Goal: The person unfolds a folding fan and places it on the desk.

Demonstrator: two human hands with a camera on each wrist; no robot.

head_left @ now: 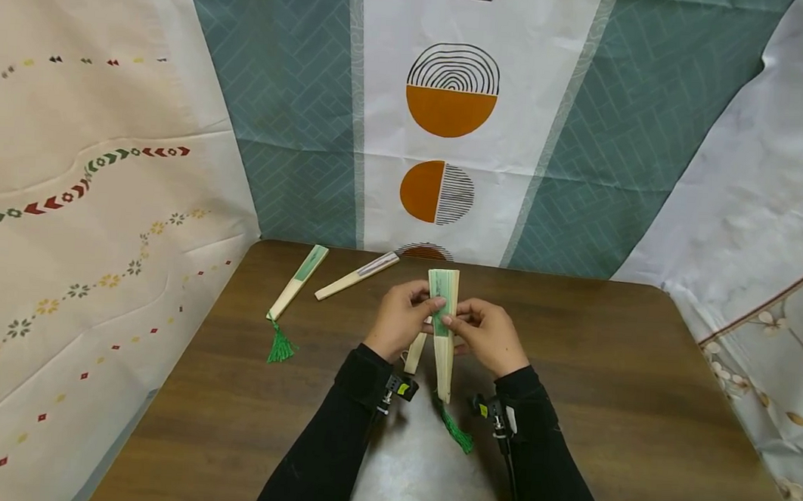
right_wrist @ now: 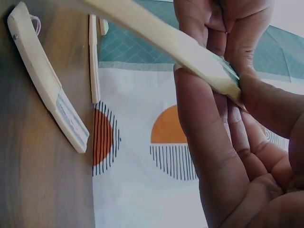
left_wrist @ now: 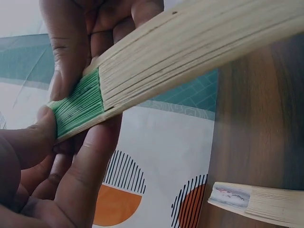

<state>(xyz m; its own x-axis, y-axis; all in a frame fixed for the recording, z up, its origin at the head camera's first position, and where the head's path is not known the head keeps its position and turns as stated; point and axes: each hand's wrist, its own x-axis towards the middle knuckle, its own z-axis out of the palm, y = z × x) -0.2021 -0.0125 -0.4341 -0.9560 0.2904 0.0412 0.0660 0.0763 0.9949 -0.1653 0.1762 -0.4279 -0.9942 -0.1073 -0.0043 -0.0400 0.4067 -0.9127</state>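
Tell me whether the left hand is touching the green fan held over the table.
Touching. The left wrist view shows the left hand pinching the green fan at its pleated edge; the head view shows the right hand gripping it too.

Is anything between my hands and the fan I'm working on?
Nothing visible. Both the left hand and right hand already pinch the closed green fan directly, above the table.
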